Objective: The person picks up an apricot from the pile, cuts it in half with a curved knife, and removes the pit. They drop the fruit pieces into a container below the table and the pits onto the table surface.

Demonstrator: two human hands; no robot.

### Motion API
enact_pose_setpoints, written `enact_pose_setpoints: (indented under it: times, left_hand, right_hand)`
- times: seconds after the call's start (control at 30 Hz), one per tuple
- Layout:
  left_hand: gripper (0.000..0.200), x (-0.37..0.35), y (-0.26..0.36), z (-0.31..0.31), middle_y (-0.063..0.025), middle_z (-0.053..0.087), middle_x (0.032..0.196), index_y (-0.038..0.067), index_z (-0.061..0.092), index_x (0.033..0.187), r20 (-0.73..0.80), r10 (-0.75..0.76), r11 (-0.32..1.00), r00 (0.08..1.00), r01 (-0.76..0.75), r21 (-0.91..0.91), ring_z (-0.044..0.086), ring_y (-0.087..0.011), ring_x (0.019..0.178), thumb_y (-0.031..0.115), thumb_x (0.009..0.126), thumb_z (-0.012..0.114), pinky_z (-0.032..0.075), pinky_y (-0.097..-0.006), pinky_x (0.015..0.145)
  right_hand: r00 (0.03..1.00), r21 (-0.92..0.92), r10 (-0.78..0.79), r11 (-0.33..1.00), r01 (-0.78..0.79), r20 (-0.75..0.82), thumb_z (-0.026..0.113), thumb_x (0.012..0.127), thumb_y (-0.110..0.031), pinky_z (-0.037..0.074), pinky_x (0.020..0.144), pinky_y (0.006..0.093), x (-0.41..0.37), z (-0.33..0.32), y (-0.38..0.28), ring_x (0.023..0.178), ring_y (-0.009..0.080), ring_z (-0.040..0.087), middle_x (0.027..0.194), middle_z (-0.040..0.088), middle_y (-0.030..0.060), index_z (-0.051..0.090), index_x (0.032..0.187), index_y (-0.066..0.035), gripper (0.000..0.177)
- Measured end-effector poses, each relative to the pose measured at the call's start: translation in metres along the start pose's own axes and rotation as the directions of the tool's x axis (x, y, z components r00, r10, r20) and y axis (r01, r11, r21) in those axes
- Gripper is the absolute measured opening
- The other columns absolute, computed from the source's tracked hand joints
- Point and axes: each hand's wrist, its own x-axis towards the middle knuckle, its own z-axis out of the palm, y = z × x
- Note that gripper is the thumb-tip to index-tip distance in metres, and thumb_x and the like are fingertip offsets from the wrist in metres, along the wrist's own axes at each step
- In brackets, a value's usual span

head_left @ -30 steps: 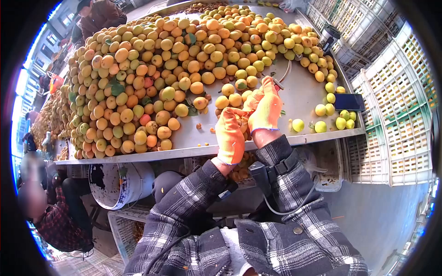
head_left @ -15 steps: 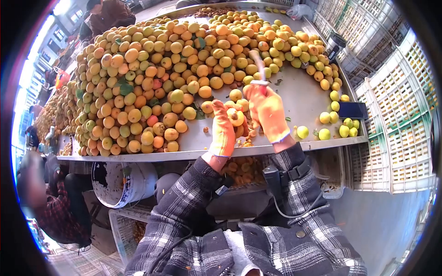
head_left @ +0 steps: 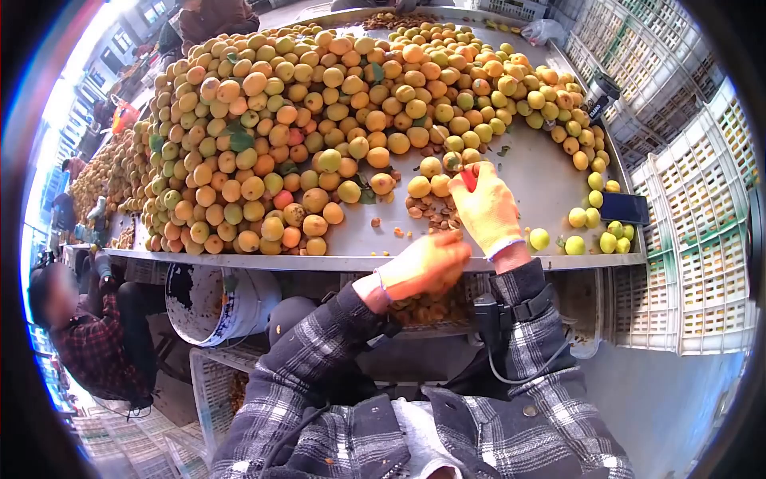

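Note:
Orange-gloved, my right hand (head_left: 487, 209) is closed around a red-handled knife (head_left: 471, 177) over the metal table; its blade is hard to make out now. Just left of that hand lie a few apricots (head_left: 440, 185) and a small heap of brown pits (head_left: 432, 212). My left hand (head_left: 427, 266), in a matching glove, is at the table's front edge, above a crate of apricot pieces (head_left: 431, 310). Motion smears its fingers, so whether they hold anything is hidden.
A large pile of apricots (head_left: 263, 144) covers the table's left and back. A phone (head_left: 625, 209) lies by the right edge, near a dark cup (head_left: 602, 92). Plastic crates (head_left: 686, 215) are stacked at right. A white bucket (head_left: 255, 303) and a seated person (head_left: 100, 327) are at left.
My left hand has moved down from over the table to its front edge, away from the apricot it held. My right hand has lowered slightly, its knife no longer pointing up. The view has shifted a little.

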Motion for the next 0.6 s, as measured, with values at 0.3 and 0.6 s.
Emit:
enact_pose_setpoints:
  times: [0.3, 0.6]
  left_hand:
    - [0.049, -0.030, 0.008, 0.012, -0.0204, 0.070, 0.099, 0.002, 0.066, 0.111, 0.149, -0.542, 0.556, 0.827, 0.220, 0.802, 0.067, -0.0360, 0.095, 0.046, 0.089, 0.065, 0.051, -0.0443, 0.085]
    - [0.034, -0.018, 0.065, -0.098, -0.0115, 0.068, 0.105, 0.007, 0.070, 0.099, -0.487, -0.068, 0.751, 0.871, 0.366, 0.549, 0.068, -0.0283, 0.094, 0.037, 0.083, 0.075, 0.053, -0.0389, 0.083]
  right_hand:
    - [0.985, -0.055, -0.109, 0.993, 0.102, -0.137, 0.061, 0.096, -0.036, 0.054, 0.074, 0.0493, -0.001, 0.000, 0.012, 0.085, 0.0405, 0.069, 0.088, 0.071, 0.0198, 0.060, 0.107, -0.005, 0.033]
    - [0.950, 0.015, -0.229, 0.971, 0.238, -0.212, 0.063, 0.096, -0.032, 0.055, 0.068, 0.0462, -0.007, -0.010, 0.009, 0.078, 0.0349, 0.070, 0.086, 0.072, 0.0129, 0.060, 0.102, -0.006, 0.026]
